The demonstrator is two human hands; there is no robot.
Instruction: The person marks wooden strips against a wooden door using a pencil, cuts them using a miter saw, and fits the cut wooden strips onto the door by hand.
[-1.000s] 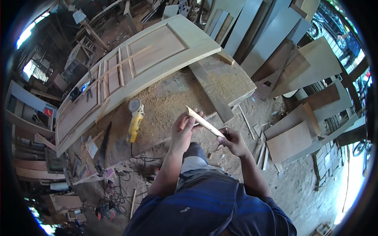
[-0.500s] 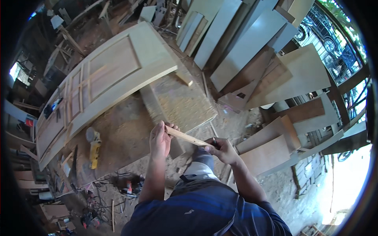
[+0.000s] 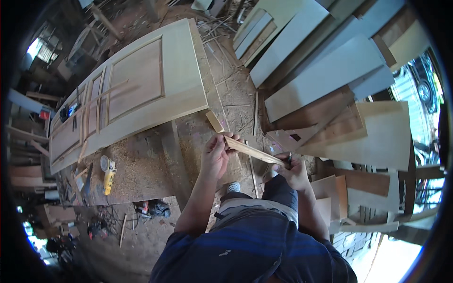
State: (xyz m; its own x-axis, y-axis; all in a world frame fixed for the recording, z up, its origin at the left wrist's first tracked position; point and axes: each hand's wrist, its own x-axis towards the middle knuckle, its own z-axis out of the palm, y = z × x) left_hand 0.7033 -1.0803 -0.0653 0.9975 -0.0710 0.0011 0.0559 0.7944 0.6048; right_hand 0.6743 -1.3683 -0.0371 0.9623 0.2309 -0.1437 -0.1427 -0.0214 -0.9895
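Note:
A short, narrow strip of wood moulding [image 3: 257, 153] spans between my two hands in front of my body, sloping down to the right. My left hand [image 3: 217, 153] pinches its upper left end. The lower right end is in the fingers of my right hand [image 3: 293, 170], where a small dark object I cannot make out also shows. Beyond my left hand lies a panelled wooden door [image 3: 184, 89] on a dusty workbench, with thin strips laid across it. A wood block [image 3: 214, 121] sits by the door's near corner.
A yellow angle grinder [image 3: 109, 175] rests on the sawdust-covered workbench [image 3: 141, 177] to the left. Boards and sheets [image 3: 325, 70] lean at the right and back. Cables and tools [image 3: 153, 208] lie on the floor below the bench. Offcuts [image 3: 219, 52] litter the floor behind.
My view and body have shifted, so the bench and door now stand further left of my hands. Both hands still hold the moulding strip, which now shows a grooved face.

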